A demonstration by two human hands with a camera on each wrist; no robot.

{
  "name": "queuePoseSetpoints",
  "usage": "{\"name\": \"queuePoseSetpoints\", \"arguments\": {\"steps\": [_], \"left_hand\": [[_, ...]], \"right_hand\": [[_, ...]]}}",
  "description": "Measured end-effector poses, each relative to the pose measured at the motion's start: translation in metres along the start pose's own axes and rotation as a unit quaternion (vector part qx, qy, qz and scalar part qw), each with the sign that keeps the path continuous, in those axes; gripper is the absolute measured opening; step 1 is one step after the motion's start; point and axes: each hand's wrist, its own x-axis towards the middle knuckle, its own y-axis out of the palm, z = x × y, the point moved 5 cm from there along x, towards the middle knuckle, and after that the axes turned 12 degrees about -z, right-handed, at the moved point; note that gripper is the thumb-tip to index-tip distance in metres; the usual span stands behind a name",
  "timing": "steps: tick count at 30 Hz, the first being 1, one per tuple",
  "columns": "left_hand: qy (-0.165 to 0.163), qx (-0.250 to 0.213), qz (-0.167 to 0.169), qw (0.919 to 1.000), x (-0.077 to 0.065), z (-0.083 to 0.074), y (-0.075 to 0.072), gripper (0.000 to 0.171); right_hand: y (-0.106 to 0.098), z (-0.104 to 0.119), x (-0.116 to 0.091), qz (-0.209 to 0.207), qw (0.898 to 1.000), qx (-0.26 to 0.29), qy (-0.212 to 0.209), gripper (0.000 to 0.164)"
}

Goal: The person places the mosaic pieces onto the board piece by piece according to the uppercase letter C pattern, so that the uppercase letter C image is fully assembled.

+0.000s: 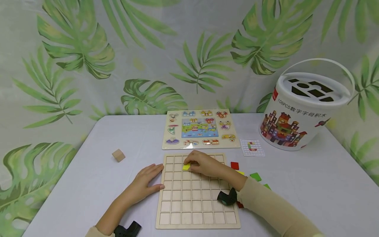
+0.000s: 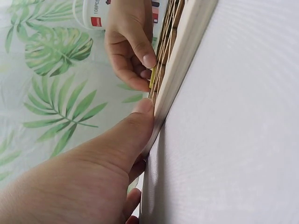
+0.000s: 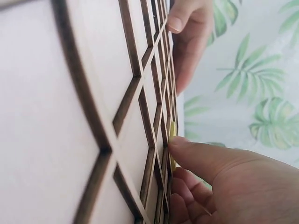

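Observation:
A pale wooden grid board (image 1: 186,205) lies on the table before me. Near its upper part, my right hand (image 1: 205,164) pinches a yellow square tile (image 1: 186,167) over a cell. In the right wrist view, the thumb lies against the tile's edge (image 3: 173,128) and the other fingers are partly hidden beyond it. My left hand (image 1: 145,180) rests at the board's left edge, fingers stretched out and thumb touching the rim. The left wrist view shows that thumb against the board's side (image 2: 187,51).
Red tile (image 1: 234,165), green tile (image 1: 255,177) and others, partly behind the right arm, lie right of the board. Behind stand a picture puzzle (image 1: 201,128), a pattern card (image 1: 252,147) and a white bucket (image 1: 299,115). A wooden cube (image 1: 118,155) sits left.

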Motion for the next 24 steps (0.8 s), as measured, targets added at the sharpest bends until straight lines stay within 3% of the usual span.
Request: {"name": "queuePoseSetpoints", "arguments": {"steps": [8,14,19,24], "left_hand": [[-0.002,-0.001,0.003,1.0,0.0,0.001,0.0,0.069],[-0.001,0.0,0.001,1.0,-0.001,0.001,0.0,0.069],[-0.001,-0.001,0.001,1.0,-0.001,0.001,0.0,0.069],[0.001,0.001,0.002,1.0,0.0,0.001,0.001,0.069]], "right_hand": [[-0.001,0.0,0.001,0.004,1.0,0.004,0.013,0.017],[-0.006,0.004,-0.004,0.015,0.999,0.012,0.027,0.031],[-0.026,0.012,-0.012,-0.003,0.999,0.02,0.03,0.039],[-0.058,0.011,-0.029,-0.057,0.998,0.007,0.011,0.042]]}}
